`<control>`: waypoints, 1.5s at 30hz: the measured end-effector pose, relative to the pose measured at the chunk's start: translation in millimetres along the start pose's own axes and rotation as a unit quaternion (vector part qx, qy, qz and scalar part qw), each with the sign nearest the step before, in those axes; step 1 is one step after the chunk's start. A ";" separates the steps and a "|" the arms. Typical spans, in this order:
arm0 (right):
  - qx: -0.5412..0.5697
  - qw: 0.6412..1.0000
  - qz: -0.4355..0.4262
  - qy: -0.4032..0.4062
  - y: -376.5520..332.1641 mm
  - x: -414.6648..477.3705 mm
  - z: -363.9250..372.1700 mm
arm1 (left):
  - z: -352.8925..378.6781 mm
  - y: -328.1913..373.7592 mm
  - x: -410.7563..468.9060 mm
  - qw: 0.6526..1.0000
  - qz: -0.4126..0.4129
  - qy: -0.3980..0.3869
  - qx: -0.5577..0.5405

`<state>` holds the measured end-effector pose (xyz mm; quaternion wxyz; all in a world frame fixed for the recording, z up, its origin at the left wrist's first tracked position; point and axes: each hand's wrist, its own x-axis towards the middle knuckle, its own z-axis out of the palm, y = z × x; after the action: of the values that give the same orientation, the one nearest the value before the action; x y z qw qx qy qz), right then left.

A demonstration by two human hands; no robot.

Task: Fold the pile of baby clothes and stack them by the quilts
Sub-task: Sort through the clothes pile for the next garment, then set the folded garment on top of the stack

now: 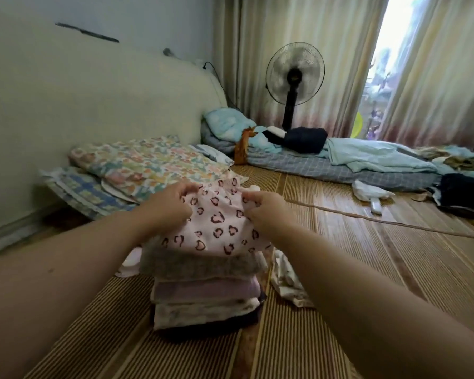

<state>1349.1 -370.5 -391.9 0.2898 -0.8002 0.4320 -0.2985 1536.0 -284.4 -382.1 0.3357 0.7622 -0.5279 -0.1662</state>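
Baby-clothes stack: lying on striped mat, nearest; loose unfolded piece lying just right of it; pink heart-print garment resting on top of stack; worth pulling far edge taut, squaring it with layers beneath, smoothing flat before letting go; left hand, right hand: pinching garment's far corners, cloth spanning between curled fingers; quilts lying just beyond, leftward.

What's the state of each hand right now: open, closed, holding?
Left hand: closed, gripping the left edge of the pink heart-print garment.
Right hand: closed, gripping the same garment's right edge.
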 end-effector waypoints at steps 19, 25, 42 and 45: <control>-0.196 0.980 -0.007 -0.011 16.7 -22.0 7.9 | 28.1 -12.7 -2.9 0.972 -0.022 0.035 0.231; -0.210 0.976 -0.050 0.039 31.1 -125.3 -69.0 | 86.0 69.6 -84.4 0.976 0.124 -0.022 0.180; -0.212 0.871 0.419 0.143 299.9 -521.8 -275.6 | 431.7 298.9 -338.4 0.792 0.452 -0.362 0.195; -0.192 0.854 0.457 0.161 323.5 -537.0 -284.9 | 466.1 311.9 -349.7 0.777 0.450 -0.388 0.207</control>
<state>733.1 -113.5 -561.2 0.1604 -0.4934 0.8381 -0.1685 901.1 -188.4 -538.4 -0.0268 0.3596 -0.9181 -0.1645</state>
